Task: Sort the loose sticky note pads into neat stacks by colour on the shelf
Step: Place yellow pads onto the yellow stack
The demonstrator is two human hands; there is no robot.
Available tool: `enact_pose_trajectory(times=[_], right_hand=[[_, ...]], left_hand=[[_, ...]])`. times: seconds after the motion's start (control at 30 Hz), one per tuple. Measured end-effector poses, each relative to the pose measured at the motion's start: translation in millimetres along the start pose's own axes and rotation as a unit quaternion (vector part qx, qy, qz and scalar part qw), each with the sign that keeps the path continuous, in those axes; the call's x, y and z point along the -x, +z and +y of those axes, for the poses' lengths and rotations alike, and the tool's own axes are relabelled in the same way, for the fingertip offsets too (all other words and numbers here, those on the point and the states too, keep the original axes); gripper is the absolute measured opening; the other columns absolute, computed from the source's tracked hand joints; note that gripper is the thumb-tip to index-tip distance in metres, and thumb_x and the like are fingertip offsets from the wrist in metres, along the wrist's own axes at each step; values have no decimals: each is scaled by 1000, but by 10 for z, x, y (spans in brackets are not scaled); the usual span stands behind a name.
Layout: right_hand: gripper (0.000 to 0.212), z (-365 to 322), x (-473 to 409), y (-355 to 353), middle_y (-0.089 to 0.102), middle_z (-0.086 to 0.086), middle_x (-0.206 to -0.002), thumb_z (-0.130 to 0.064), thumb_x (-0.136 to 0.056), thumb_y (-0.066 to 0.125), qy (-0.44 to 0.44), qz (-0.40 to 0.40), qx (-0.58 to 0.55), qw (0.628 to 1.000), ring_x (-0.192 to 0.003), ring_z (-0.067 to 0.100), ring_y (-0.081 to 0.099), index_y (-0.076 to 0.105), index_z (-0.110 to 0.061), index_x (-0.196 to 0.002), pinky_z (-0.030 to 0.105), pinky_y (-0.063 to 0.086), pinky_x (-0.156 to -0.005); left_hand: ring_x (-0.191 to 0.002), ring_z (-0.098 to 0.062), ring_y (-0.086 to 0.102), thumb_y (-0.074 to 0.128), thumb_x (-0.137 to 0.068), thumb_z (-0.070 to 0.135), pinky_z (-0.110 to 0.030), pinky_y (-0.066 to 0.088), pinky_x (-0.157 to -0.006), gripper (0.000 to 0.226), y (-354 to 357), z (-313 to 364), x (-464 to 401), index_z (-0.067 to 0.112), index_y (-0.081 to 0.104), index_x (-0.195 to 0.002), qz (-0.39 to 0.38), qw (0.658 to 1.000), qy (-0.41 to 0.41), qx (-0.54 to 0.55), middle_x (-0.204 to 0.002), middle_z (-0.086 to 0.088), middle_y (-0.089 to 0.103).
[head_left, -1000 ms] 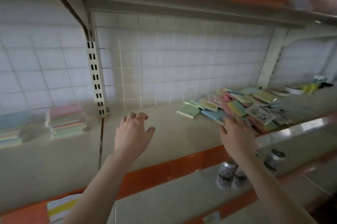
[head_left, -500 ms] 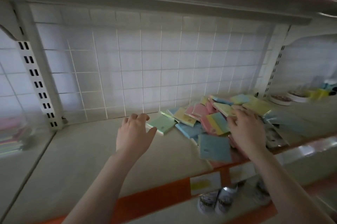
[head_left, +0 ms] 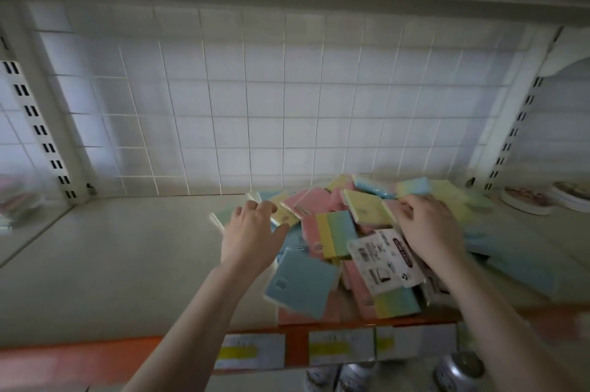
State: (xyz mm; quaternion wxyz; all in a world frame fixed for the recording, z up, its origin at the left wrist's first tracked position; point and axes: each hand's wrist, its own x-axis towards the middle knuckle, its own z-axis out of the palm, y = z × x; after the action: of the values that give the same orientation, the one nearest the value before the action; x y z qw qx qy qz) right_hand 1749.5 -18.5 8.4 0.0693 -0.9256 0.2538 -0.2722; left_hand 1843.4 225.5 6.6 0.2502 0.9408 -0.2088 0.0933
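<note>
Both forearms outstretched, left hand (head_left: pixel 252 235) fingers loose, right hand (head_left: pixel 427 225) fingers curled over pile of pads (head_left: pixel 335 232).

Both forearms are bare and reach from the near edge toward the far side, the left arm from near left, the right arm from near right. The left hand (head_left: pixel 252 235) is seen from its back, palm turned down, the fingers loosely bent forward and close together, the thumb spread out to the right; it does not grip anything that I can see. The right hand (head_left: pixel 429 229) is also seen from its back, a little farther to the right and at almost the same depth. Its fingers (head_left: pixel 404 211) are curled downward to the left, and what they touch is hidden under the hand
</note>
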Motion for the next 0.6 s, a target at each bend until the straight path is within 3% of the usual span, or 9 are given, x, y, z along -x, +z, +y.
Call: enact_pose_trajectory(times=[0.1,0.2,0.37,0.5,0.6], right_hand=[[29,-49,-92,69,60,1,-92,-33,-95,48,-27,-26,-33,999,-79,15,50,65,-11,-106,27,37,-65],[32,-126,-168,118,59,4,-105,-36,-94,50,-62,-56,-23,996,-90,17,51,63,-12,-111,26,38,-75],[45,-186,-289,146,52,3,-124,-50,-93,45,-91,-146,2,985,-113,22,48,54,-20,-126,32,41,-89],[57,-204,-356,122,58,2,-120,-59,-88,46,-80,-189,27,978,-106,21,55,50,-18,-128,34,46,-88],[74,-227,-360,146,59,3,-123,-64,-83,49,-73,-169,37,982,-111,24,55,38,-18,-141,35,46,-90]], left_hand=[[-118,-23,44,53,-92,39,-31,37,-94,41,28,-15,-36,19,51,-128,14,1000,-11,-12,-129,-4,51],[-119,-25,44,53,-92,38,-34,37,-94,40,1,-115,-104,18,52,-127,36,999,-29,-16,-129,-6,51],[-122,-29,42,53,-93,35,-36,35,-97,39,-51,-355,-220,16,52,-128,61,995,-72,-22,-132,-9,49],[-123,-30,41,52,-93,36,-37,34,-99,43,-20,-550,-238,17,48,-131,46,993,-103,-34,-134,-11,47],[-125,-31,40,52,-92,39,-38,33,-100,50,42,-662,-233,18,41,-137,17,991,-125,-35,-137,-11,45]])
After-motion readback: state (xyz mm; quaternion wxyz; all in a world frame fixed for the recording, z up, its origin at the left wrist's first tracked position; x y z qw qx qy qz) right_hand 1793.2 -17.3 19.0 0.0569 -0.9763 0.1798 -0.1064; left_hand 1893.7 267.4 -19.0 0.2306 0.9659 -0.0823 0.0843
